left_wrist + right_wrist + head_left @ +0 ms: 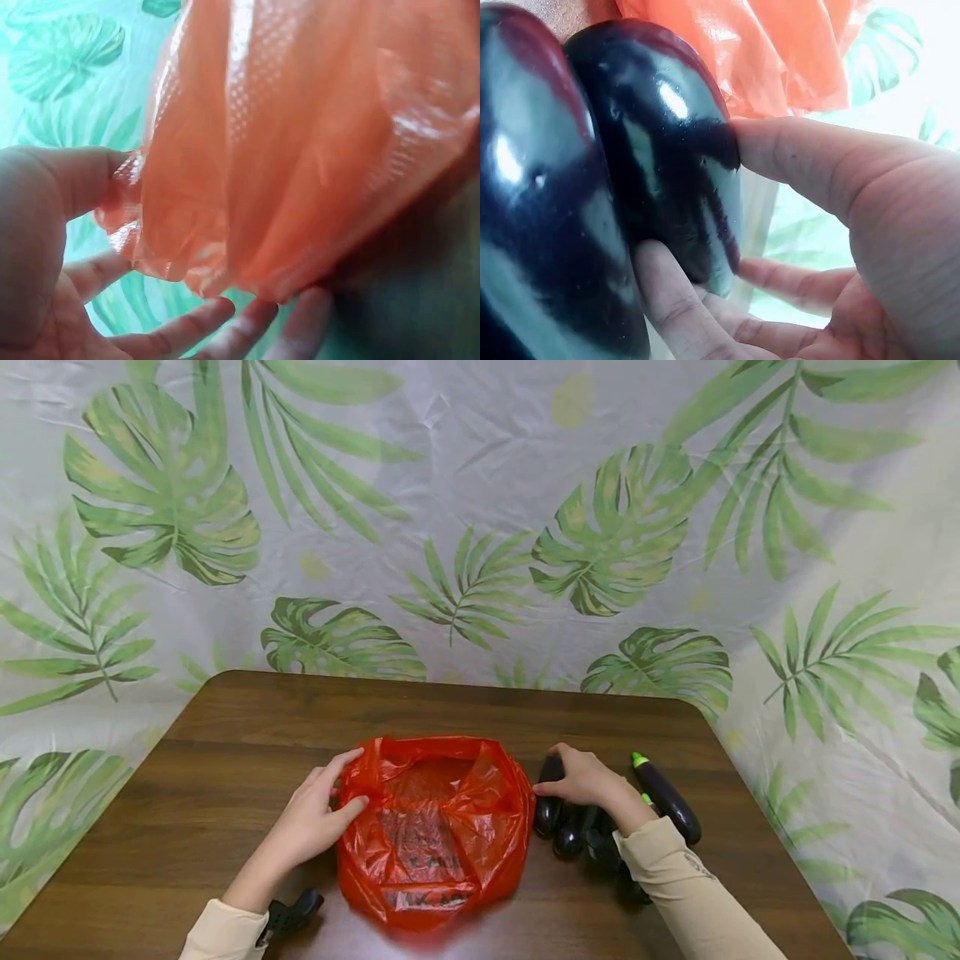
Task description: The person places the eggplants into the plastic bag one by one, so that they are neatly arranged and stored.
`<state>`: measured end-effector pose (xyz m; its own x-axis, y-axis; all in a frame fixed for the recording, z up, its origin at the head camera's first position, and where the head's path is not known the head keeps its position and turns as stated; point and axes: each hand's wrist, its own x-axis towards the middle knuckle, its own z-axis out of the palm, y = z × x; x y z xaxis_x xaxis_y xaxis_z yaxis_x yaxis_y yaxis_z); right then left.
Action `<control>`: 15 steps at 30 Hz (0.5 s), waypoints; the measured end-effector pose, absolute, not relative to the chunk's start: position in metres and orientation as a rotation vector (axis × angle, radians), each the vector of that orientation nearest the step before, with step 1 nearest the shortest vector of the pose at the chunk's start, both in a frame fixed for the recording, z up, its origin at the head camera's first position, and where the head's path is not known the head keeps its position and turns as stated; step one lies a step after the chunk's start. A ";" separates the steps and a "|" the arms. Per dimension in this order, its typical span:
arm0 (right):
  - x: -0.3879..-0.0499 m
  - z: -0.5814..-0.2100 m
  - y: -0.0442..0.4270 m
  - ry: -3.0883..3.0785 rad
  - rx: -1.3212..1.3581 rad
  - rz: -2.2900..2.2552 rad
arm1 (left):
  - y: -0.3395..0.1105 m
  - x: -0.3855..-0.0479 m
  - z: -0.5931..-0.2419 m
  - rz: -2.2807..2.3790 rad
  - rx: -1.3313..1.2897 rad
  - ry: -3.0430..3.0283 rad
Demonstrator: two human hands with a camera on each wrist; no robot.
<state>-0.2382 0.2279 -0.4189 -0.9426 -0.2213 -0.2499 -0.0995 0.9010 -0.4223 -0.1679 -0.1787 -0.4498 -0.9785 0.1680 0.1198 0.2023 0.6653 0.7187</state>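
A red plastic bag (427, 827) with dark printing stands on the table, its mouth wide and facing up. My left hand (318, 806) holds the left edge of its rim; in the left wrist view the thumb lies against the crumpled edge (127, 210) and the other fingers spread under it. To the right of the bag, my right hand (581, 777) grips a glossy dark eggplant (667, 142), thumb on one side and fingers on the other. Another eggplant (540, 195) lies right beside that one. The right forearm partly hides several eggplants.
A long eggplant (667, 797) with a bright green stem end lies at the far right. More dark eggplants (570, 839) cluster under the right wrist. The brown wooden table (225, 760) ends at the back before a leaf-patterned curtain (480, 527).
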 end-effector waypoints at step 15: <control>-0.250 -0.433 0.250 2.795 -0.359 -0.647 | -0.193 -0.162 -0.457 -1.465 -0.263 -2.778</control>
<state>-0.2502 0.2495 -0.4326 -0.9386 -0.2916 -0.1846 -0.1809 0.8711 -0.4565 -0.1623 -0.1929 -0.4573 -0.9860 0.1519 0.0689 0.1427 0.5540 0.8202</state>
